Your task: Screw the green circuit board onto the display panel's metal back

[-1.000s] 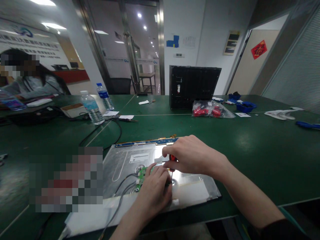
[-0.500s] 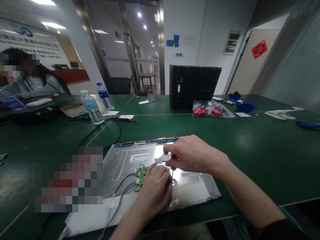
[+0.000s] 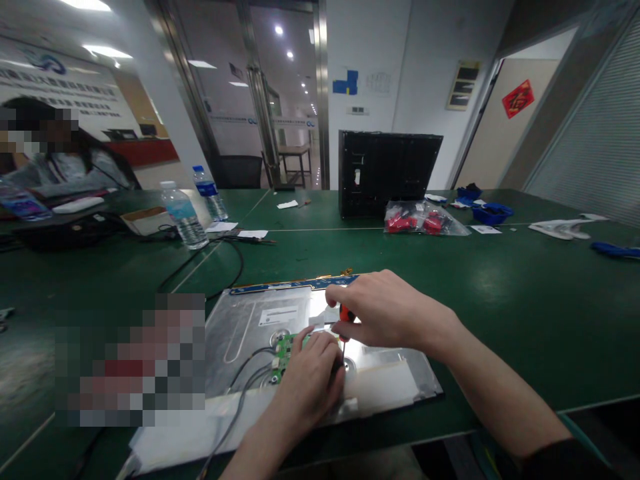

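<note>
The LCD panel point(image 3: 250, 319) shows smooth, shiny metal. From it, a water bottle point(image 3: 183, 217) at ten o'clock is clear plastic, a bag point(image 3: 425, 220) at two glossy plastic.

Saw tall clear glass doors point(image 3: 220, 93) in a silvery metal frame point(image 3: 323, 80), beside a white wall point(image 3: 370, 33). Noted black-backed chair point(image 3: 240, 173) before the doors, flat green tabletop point(image 3: 515, 300) nearer. Logged grey slatted blinds point(image 3: 600, 120) far right, oblong white ceiling lights point(image 3: 107, 51) upper left.

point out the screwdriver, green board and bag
screwdriver point(image 3: 346, 315): head view, on its handle
green board point(image 3: 285, 348): head view, on its uncovered left part
bag point(image 3: 451, 226): head view, on its clear right end
</note>
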`<action>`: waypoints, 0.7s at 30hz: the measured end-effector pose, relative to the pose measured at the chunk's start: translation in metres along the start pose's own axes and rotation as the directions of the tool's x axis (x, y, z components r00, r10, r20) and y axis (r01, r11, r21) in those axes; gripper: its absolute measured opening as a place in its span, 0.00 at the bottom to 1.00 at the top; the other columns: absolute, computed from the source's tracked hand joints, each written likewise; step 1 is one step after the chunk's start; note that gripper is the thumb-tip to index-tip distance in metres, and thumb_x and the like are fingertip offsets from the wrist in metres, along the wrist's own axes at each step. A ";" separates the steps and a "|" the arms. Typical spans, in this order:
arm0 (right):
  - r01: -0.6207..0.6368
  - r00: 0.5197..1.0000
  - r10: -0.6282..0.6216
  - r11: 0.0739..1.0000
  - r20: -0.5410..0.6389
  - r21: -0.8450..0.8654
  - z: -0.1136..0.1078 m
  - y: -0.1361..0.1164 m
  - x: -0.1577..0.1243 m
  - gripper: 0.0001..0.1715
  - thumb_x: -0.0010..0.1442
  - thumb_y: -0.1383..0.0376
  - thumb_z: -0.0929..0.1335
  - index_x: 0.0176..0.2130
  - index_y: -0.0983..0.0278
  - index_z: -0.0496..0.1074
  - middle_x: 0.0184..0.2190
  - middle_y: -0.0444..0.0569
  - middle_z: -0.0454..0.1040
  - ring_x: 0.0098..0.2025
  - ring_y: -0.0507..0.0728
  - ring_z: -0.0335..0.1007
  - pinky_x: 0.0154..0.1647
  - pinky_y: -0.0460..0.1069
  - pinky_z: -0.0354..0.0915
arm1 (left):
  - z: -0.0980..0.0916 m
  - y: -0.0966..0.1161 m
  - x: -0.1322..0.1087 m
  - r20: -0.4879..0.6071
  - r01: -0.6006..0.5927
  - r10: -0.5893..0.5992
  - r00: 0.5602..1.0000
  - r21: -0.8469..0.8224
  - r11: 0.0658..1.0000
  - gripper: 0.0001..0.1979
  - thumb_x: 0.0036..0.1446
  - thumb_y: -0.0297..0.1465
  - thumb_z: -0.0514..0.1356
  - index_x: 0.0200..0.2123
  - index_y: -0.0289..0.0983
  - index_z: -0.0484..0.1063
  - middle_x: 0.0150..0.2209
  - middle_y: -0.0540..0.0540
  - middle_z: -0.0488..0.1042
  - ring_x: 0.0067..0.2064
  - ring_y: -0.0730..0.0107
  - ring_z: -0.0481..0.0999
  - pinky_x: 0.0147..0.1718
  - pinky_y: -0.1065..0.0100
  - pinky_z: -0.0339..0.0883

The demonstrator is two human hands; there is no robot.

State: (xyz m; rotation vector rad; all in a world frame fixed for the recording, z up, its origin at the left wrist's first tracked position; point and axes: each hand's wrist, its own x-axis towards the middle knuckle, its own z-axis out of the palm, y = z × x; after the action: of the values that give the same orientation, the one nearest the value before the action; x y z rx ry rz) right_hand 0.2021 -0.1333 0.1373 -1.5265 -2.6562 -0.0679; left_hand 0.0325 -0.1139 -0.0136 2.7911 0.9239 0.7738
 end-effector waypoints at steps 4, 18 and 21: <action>0.024 1.000 -0.023 0.999 -0.016 0.040 -0.001 0.000 -0.001 0.14 0.59 0.63 0.66 0.46 0.64 0.68 0.33 0.48 0.78 0.30 0.54 0.71 0.25 0.47 0.46 | 0.000 0.001 0.001 -0.003 0.006 -0.006 1.000 0.006 1.000 0.05 0.49 0.24 0.56 0.29 0.40 0.65 0.33 0.49 0.73 0.39 0.61 0.72 0.54 0.49 0.57; 0.079 0.997 -0.078 0.992 -0.023 0.093 0.002 0.003 -0.003 0.13 0.57 0.66 0.65 0.44 0.66 0.67 0.35 0.49 0.78 0.31 0.55 0.70 0.25 0.48 0.48 | -0.004 0.003 0.001 0.028 0.016 -0.015 0.999 -0.026 1.000 0.06 0.50 0.24 0.55 0.32 0.39 0.67 0.37 0.48 0.74 0.42 0.60 0.72 0.55 0.48 0.56; 0.058 0.998 -0.056 0.995 -0.025 0.075 0.003 0.003 -0.002 0.13 0.58 0.66 0.64 0.44 0.65 0.66 0.33 0.49 0.77 0.30 0.55 0.70 0.25 0.48 0.47 | -0.002 0.001 0.000 0.023 0.017 -0.016 1.000 -0.039 0.999 0.05 0.51 0.24 0.55 0.31 0.39 0.67 0.36 0.48 0.73 0.42 0.61 0.72 0.55 0.48 0.56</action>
State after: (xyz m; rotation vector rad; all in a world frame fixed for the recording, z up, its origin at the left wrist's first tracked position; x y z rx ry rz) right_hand 0.2050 -0.1332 0.1338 -1.4191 -2.6527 0.0120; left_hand 0.0321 -0.1146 -0.0111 2.7496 0.9161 0.7481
